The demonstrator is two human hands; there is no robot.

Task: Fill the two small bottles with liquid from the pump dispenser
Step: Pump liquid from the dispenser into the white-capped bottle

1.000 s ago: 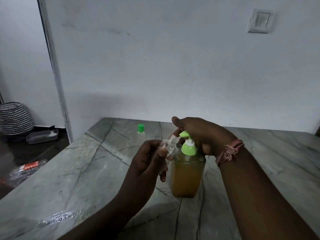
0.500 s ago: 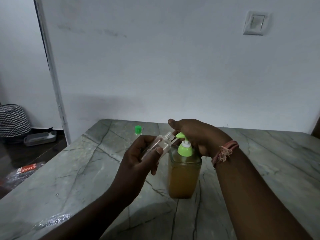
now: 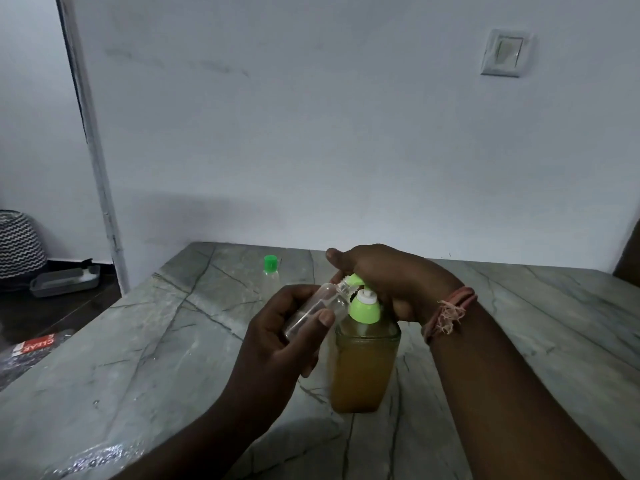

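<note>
A pump dispenser (image 3: pixel 362 368) with amber liquid and a green pump head stands on the marble table (image 3: pixel 138 358). My right hand (image 3: pixel 384 275) wraps over the pump head from above. My left hand (image 3: pixel 280 337) grips a small clear bottle (image 3: pixel 317 308), tilted, with its open neck against the green spout. No liquid shows inside that bottle. A second small clear bottle (image 3: pixel 270 271) with a green cap stands farther back on the table, to the left of my hands.
A wall runs along the table's far edge, with a light switch (image 3: pixel 505 53) high on the right. Left of the table the floor holds a patterned basket (image 3: pixel 19 244), a grey tray (image 3: pixel 65 280) and a plastic-wrapped pack (image 3: pixel 31 348). A wet patch (image 3: pixel 93 460) glistens near the front left.
The small bottle in my left hand has tilted more and its neck has come up against the spout. My right hand stays on the pump head.
</note>
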